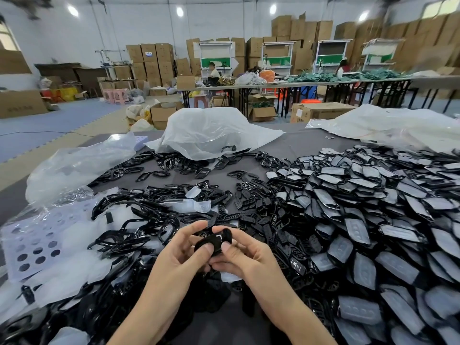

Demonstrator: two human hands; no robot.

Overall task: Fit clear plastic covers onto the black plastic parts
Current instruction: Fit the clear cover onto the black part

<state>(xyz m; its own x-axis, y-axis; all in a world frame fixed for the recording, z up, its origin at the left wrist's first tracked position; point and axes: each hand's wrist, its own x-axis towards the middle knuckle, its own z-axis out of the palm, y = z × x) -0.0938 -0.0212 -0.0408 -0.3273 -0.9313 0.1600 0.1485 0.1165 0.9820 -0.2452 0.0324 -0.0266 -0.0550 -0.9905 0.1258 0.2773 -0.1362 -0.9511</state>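
Observation:
Both hands hold one glossy black plastic part (214,241) above the table, near the front centre. My left hand (185,247) grips its left side, thumb on top and fingers curled behind it. My right hand (240,252) pinches its right end between thumb and fingers. Whether a clear cover lies on this part is hard to tell. Loose black frames (139,227) lie heaped to the left. Clear covers (196,205) lie among them. A big pile of black parts with covers on them (361,215) fills the right side.
Crumpled plastic bags (211,130) sit at the back of the grey table (298,145). A perforated white sheet (37,245) lies at the left. Small black button inserts (251,202) are strewn in the middle. Cardboard boxes and workbenches stand far behind.

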